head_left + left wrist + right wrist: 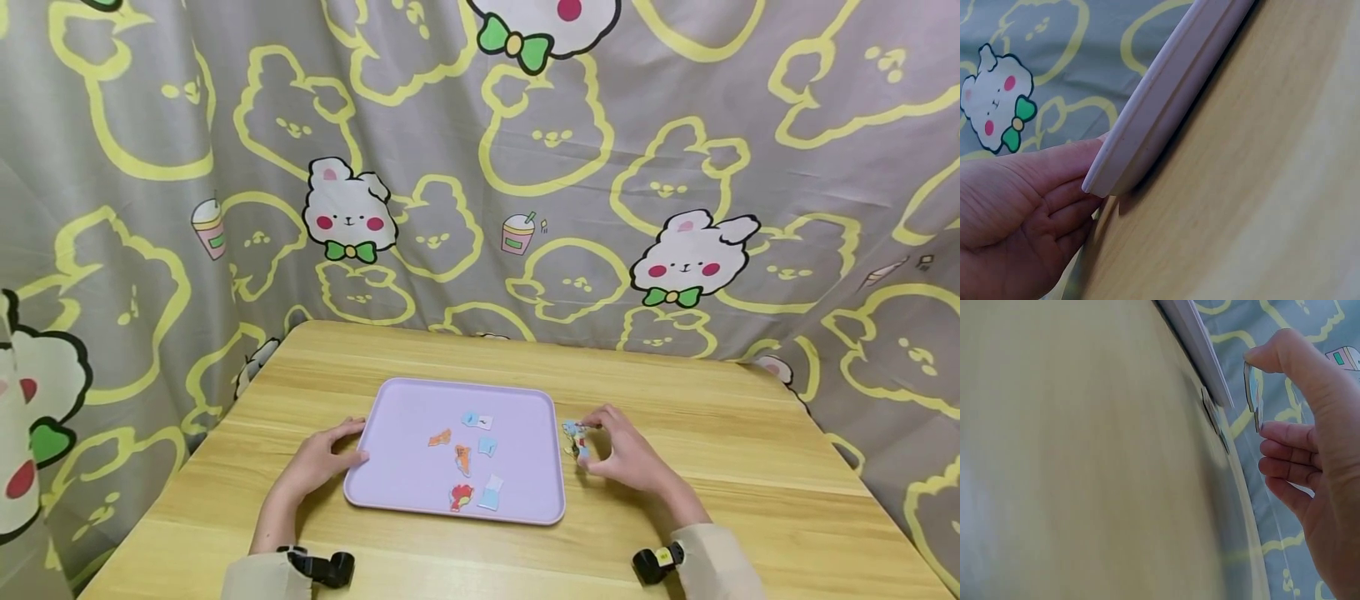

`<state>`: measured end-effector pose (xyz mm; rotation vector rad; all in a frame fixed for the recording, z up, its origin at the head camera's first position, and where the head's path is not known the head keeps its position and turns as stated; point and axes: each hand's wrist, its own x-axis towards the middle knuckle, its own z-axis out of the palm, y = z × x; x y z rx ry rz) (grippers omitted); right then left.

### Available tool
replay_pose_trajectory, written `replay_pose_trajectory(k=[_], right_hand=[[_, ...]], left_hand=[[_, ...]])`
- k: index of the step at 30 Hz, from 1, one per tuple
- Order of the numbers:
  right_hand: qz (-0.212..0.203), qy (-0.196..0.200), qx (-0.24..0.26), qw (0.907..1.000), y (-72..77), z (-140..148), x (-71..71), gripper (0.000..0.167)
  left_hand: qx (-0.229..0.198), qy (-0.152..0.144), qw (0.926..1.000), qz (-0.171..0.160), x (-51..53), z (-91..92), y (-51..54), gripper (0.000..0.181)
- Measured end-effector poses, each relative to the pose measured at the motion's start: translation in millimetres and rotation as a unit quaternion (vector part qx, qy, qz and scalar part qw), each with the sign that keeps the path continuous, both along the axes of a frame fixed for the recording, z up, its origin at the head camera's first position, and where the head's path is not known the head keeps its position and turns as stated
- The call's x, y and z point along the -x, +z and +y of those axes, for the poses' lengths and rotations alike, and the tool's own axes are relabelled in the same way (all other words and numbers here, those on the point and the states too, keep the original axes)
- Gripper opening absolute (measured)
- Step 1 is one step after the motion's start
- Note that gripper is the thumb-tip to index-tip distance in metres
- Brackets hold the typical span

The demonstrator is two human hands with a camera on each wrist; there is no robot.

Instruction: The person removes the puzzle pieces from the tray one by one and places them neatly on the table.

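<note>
Lilac tray [405,417]: on wooden table [480,558], bearing cut-out pieces [462,458].
Left hand [322,458]: grips tray rim.
Right hand [626,458]: thumb and fingertip pinching puzzle piece [1250,387], right of tray.
Right wrist view: held piece apart from second piece [1215,420] on table; in head view they overlap.
Printed curtain [450,125]: behind table.

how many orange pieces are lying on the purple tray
2. In the head view, one orange piece lies near the middle of the tray; the second orange piece lies just below and to its right. None seems hidden.
</note>
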<state>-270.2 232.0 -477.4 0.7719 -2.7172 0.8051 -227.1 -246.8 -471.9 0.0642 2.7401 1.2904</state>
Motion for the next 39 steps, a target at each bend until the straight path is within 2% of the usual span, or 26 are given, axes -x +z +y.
replay_pose_trajectory(k=[18,26,39], right_hand=[[-0.010,-0.016,-0.027,0.9994,-2.3,20.7,1.9,0.050],[-0.021,-0.019,-0.035,0.9990,-0.7,26.6,2.5,0.050],[-0.022,-0.028,-0.082,0.9960,-1.9,26.8,8.8,0.052]], left_hand=[[0.003,0.001,1.0000,-0.005,-0.5,0.9,2.1,0.056],[0.000,-0.001,1.0000,0.000,-0.8,-0.9,-0.4,0.055],[0.005,-0.007,0.9999,0.008,-0.1,-1.4,-1.0,0.055]])
